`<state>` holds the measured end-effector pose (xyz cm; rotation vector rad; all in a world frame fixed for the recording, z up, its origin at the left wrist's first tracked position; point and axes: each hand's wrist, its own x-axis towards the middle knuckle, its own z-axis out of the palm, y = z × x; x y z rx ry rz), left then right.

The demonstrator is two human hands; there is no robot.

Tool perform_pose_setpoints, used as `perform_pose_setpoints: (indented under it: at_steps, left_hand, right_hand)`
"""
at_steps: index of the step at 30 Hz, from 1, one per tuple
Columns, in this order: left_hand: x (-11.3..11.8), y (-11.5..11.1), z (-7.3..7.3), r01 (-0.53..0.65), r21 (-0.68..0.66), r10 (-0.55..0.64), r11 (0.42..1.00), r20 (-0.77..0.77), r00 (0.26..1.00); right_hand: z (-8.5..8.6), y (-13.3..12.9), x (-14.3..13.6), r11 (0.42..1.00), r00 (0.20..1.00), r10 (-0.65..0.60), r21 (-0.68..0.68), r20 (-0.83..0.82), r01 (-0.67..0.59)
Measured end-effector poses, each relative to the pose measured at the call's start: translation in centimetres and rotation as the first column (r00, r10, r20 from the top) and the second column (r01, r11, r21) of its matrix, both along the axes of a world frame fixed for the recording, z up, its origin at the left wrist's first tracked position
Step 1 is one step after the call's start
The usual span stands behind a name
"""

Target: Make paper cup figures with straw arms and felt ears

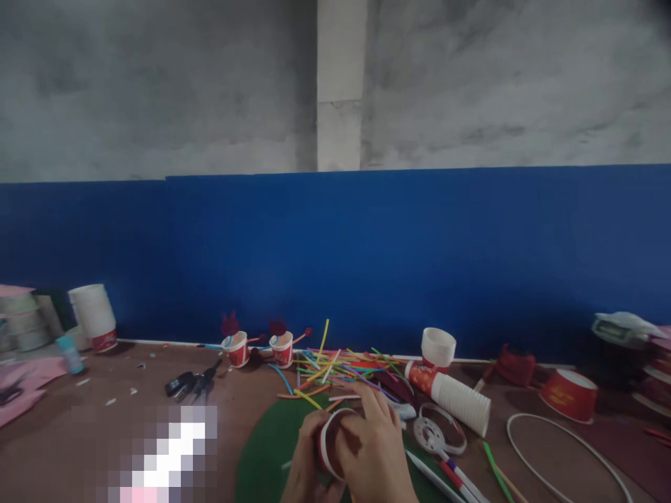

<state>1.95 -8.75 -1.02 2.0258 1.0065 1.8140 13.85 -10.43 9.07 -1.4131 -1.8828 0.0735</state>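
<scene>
Both my hands are closed around a small red paper cup (pixel 328 441) with a white rim, held on its side over a dark green sheet (pixel 267 447) at the bottom centre. My left hand (pixel 304 464) grips the cup from the left and below. My right hand (pixel 372 450) covers its right side, fingers spread over the top. Just beyond the hands lies a heap of thin coloured sticks (pixel 335 367).
Two small decorated red cups (pixel 259 348) stand behind the sticks. A lying stack of paper cups (pixel 451 395), an upright white cup (pixel 437 347), a red bowl (pixel 569 395), a white ring (pixel 566 447), black scissors (pixel 193 383) and a cup stack (pixel 94 318) lie on the brown table before a blue wall.
</scene>
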Motion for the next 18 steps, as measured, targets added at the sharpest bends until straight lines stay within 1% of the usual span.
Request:
perform_pose_setpoints:
  at_steps: [3,5,10,13,15,18]
  left_hand:
    - [0.0,-0.1,0.3,0.019,-0.007,-0.019,1.0,-0.003,1.0]
    - [0.0,-0.1,0.3,0.042,-0.002,-0.042,0.999,-0.017,0.999]
    - [-0.1,0.2,0.0,0.11,0.051,-0.108,0.993,-0.029,0.994]
    - [-0.3,0.6,0.3,0.154,0.05,-0.155,0.987,0.01,0.988]
    - [-0.4,0.7,0.9,0.231,0.012,-0.231,0.973,0.064,0.971]
    - [-0.5,0.3,1.7,0.322,-0.105,-0.308,0.941,0.125,0.943]
  right_hand:
    - [0.1,-0.1,0.0,1.0,1.0,-0.003,0.029,0.019,0.002]
    - [0.2,-0.1,0.0,1.0,1.0,0.004,0.023,0.025,-0.004]
    - [0.4,0.0,0.1,0.999,1.0,0.004,-0.037,0.011,-0.003]
    - [1.1,0.0,0.6,0.994,0.999,0.027,-0.108,-0.023,-0.03]
    - [1.7,0.2,1.3,0.982,0.991,0.078,-0.161,-0.108,-0.094]
    - [2.3,1.1,2.6,0.971,0.932,0.092,-0.175,-0.352,-0.161]
